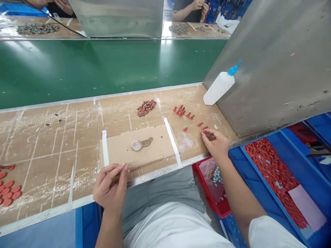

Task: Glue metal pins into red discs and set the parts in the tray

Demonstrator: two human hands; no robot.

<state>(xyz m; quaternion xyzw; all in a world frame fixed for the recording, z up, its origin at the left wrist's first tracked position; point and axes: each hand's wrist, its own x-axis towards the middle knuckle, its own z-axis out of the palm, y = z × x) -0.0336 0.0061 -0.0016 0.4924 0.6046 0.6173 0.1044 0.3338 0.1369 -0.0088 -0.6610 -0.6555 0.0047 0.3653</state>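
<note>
My right hand [216, 145] rests at the table's near edge, its fingertips pinching a small red metal-looking piece [203, 132]. Loose red pieces [180, 111] lie just beyond it, and a denser heap of them [146, 107] sits further left. My left hand [110, 184] is at the near edge of a taped cardboard sheet [157, 141], with thumb and fingers drawn together. Whatever they hold, if anything, is too small to see. On the cardboard lies a round pale disc [136, 145] in a brown smear of glue [147, 142].
A white glue bottle [219, 89] with a blue nozzle stands against a metal divider [269, 62]. Red discs [7, 189] lie at the far left. A blue tray [274, 175] of red discs and a red crate [212, 186] sit low right. A green conveyor belt [90, 69] runs beyond the table, with a co-worker's arm [188, 12] across it.
</note>
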